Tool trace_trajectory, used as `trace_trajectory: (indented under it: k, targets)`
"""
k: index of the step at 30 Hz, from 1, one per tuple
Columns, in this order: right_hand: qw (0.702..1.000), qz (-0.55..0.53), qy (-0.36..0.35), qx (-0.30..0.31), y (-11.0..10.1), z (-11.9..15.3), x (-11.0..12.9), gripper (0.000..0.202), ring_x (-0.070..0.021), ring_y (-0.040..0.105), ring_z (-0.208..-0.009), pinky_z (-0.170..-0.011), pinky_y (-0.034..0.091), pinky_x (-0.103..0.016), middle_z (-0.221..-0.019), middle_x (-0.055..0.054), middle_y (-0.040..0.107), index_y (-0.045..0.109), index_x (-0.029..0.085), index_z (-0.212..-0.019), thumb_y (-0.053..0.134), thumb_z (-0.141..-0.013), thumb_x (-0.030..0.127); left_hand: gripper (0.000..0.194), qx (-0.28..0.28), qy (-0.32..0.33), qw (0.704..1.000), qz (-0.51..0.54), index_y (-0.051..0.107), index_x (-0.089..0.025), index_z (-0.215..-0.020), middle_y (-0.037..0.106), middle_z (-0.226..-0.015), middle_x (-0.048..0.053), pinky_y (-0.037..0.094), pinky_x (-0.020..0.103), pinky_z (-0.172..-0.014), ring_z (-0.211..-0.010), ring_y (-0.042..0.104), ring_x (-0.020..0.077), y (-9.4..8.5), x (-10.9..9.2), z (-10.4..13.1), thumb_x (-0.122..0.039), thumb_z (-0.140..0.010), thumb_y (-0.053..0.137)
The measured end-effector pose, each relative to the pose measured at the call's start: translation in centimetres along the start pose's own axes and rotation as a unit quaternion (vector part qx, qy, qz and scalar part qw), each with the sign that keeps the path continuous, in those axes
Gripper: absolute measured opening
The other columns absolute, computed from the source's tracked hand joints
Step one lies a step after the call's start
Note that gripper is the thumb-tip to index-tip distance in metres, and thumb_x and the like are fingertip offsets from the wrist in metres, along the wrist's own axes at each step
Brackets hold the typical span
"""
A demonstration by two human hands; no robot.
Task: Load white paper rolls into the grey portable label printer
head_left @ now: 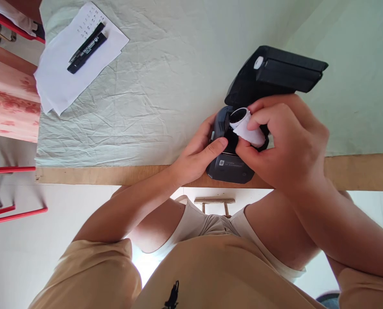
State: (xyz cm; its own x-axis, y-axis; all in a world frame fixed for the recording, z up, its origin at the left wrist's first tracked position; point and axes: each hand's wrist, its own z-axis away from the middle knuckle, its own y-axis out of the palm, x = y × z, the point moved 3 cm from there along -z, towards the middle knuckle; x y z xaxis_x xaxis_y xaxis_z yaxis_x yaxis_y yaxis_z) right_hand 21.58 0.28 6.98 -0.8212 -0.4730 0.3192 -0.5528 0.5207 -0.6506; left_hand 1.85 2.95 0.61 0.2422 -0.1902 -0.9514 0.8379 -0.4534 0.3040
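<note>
A black device (232,168), which looks like a small label printer, lies at the table's front edge with its lid (275,71) swung up and back. My left hand (199,150) grips the device's left side, thumb on top near the inner compartment. Between the thumb and fingers of my right hand (283,135) is a white paper roll (250,131), tilted, its hollow end facing up and left. The roll is over the open compartment; whether it touches the inside cannot be seen.
White sheets (58,73) with handwriting lie at the table's back left, with a black pen (86,52) and a second slim one on them. A wrinkled pale green cloth (153,94) covers the table up to its wooden edge (98,176). Red metal legs (20,216) stand at the left.
</note>
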Motion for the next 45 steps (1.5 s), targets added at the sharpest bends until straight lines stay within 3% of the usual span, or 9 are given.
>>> trace_trajectory:
  k: [5,9,12,16,25,32,35,40,45]
  targets:
    - [0.997,0.060,0.036,-0.024,0.7,0.2,0.8,0.039,-0.0231,0.080,-0.085,-0.063,0.049,-0.034,-0.110,-0.001,0.087,0.059,0.032,-0.119,0.077,-0.095,0.006,0.089,0.014,0.001,1.000,-0.008,0.075,-0.030,-0.171,0.077,-0.188,0.011,0.051,0.060,-0.159,-0.187,0.061,0.0458,0.0,0.0,-0.1,-0.087,-0.106,0.091]
    - [0.998,0.042,0.041,-0.018,0.5,0.2,0.4,0.042,-0.0251,0.082,-0.086,-0.067,0.059,-0.038,-0.111,-0.001,0.086,0.060,0.034,-0.124,0.079,-0.096,0.011,0.092,0.004,-0.005,1.000,0.000,0.074,-0.029,-0.171,0.075,-0.189,0.013,0.050,0.058,-0.159,-0.188,0.061,0.0451,-0.1,0.2,-0.1,-0.089,-0.103,0.092]
    - [1.000,-0.006,0.001,-0.003,-0.3,-0.1,0.0,0.044,-0.0278,0.090,-0.096,-0.073,0.067,-0.040,-0.118,-0.003,0.090,0.063,0.035,-0.127,0.082,-0.096,0.011,0.092,-0.003,-0.006,1.000,0.003,0.074,-0.029,-0.169,0.076,-0.187,0.012,0.051,0.057,-0.158,-0.187,0.061,0.0444,-0.2,0.4,-0.1,-0.090,-0.102,0.092]
    - [0.997,-0.033,-0.068,-0.013,-1.4,-0.4,-0.3,0.045,-0.0290,0.095,-0.106,-0.084,0.073,-0.043,-0.129,-0.003,0.096,0.071,0.034,-0.124,0.077,-0.097,-0.001,0.082,0.003,0.005,1.000,0.008,0.074,-0.029,-0.169,0.076,-0.187,0.011,0.050,0.057,-0.159,-0.187,0.062,0.0435,-0.2,0.5,0.0,-0.084,-0.109,0.089]
    - [0.995,-0.072,-0.059,0.021,-0.3,0.7,-1.4,0.039,-0.0247,0.097,-0.113,-0.099,0.070,-0.042,-0.133,0.003,0.099,0.078,0.032,-0.119,0.081,-0.103,-0.004,0.091,0.018,0.004,1.000,-0.004,0.069,-0.028,-0.175,0.072,-0.192,0.013,0.048,0.060,-0.161,-0.190,0.058,0.0459,-0.7,0.8,-0.2,-0.086,-0.108,0.088]
    - [0.992,-0.063,-0.103,0.025,-0.9,0.5,-1.5,0.028,-0.0213,0.092,-0.111,-0.087,0.057,-0.043,-0.120,0.007,0.098,0.080,0.032,-0.117,0.083,-0.112,0.005,0.081,0.016,0.017,1.000,-0.002,0.073,-0.028,-0.170,0.076,-0.187,0.012,0.047,0.060,-0.162,-0.188,0.061,0.0440,-0.9,0.8,-0.3,-0.081,-0.111,0.087]
    - [0.990,-0.075,-0.116,0.039,-1.4,0.9,-1.5,0.026,-0.0199,0.092,-0.113,-0.090,0.057,-0.043,-0.119,0.007,0.097,0.080,0.031,-0.118,0.089,-0.111,0.007,0.080,0.017,0.020,1.000,-0.007,0.073,-0.028,-0.169,0.077,-0.186,0.012,0.049,0.059,-0.160,-0.187,0.062,0.0433,-1.0,0.9,-0.2,-0.084,-0.112,0.084]
    - [0.978,-0.133,-0.131,0.088,-1.8,2.0,-1.1,0.017,-0.0256,0.093,-0.124,-0.101,0.062,-0.046,-0.123,0.002,0.098,0.084,0.029,-0.127,0.088,-0.114,0.018,0.100,0.032,0.027,0.999,-0.033,0.066,-0.031,-0.174,0.078,-0.180,0.013,0.058,0.059,-0.151,-0.178,0.069,0.0454,-1.3,1.3,-0.2,-0.085,-0.098,0.100]
    - [0.976,-0.157,-0.108,0.105,-2.1,2.3,-1.7,0.027,-0.0296,0.092,-0.126,-0.105,0.067,-0.050,-0.122,0.000,0.097,0.083,0.032,-0.129,0.075,-0.114,0.012,0.113,0.054,0.043,0.997,-0.042,0.063,-0.033,-0.176,0.075,-0.182,0.014,0.065,0.061,-0.144,-0.176,0.071,0.0494,-1.8,2.0,-0.4,-0.076,-0.085,0.114]
